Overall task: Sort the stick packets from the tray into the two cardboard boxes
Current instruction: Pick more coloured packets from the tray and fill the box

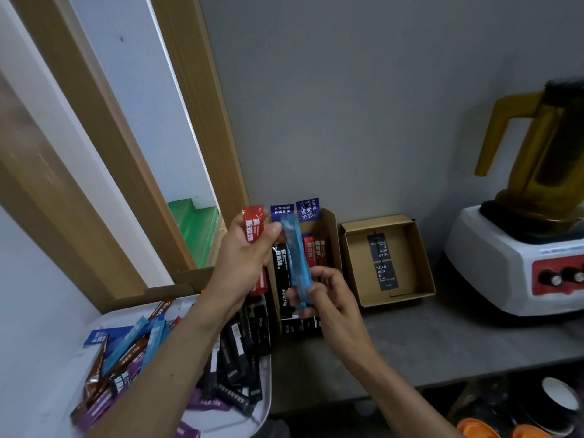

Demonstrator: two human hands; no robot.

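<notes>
Right hand (328, 300) pinches blue packet (295, 257); left hand (241, 263) grips red packet (252, 227).

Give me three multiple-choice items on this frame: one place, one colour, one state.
1. Where does the blender stand?
A) left of the tray
B) right of the right cardboard box
C) inside a box

2. What colour is the stick packet that the right hand pinches?
A) light blue
B) green
C) yellow

3. How is the right cardboard box?
A) lid shut
B) open, black packets inside
C) piled with red packets

Key: 1B, the blender stands past that box's right side. 2A, the stick packet is plainly light blue. 3B, the top is open and black packets lie on its floor.
</notes>
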